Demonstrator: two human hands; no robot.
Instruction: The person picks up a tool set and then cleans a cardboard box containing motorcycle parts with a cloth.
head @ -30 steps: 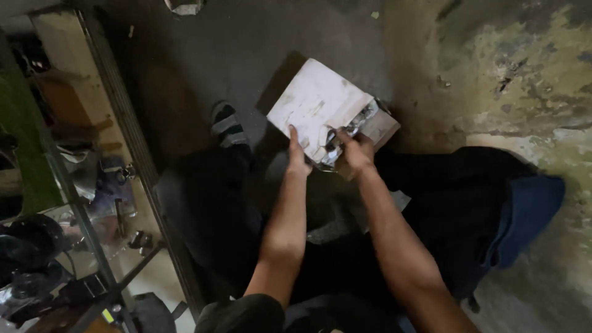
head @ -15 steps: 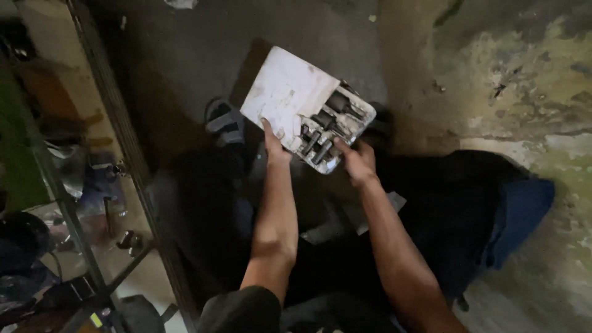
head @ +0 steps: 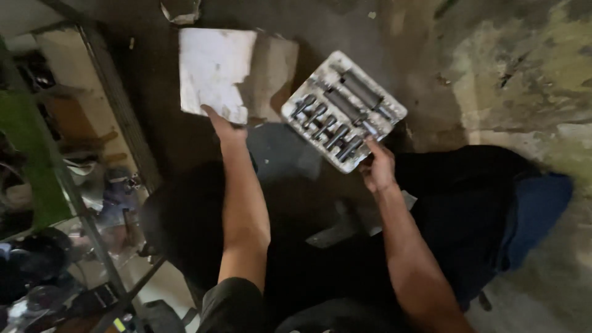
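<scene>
Where shadow falls, right hand [head: 377,168] fingers blur.

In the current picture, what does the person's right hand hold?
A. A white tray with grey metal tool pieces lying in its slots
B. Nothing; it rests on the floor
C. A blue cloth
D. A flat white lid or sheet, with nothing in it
A: the right hand grips the lower edge of the white tray, whose slots hold grey metal sockets and bars, while the left hand holds the flat white lid apart from it.
</scene>
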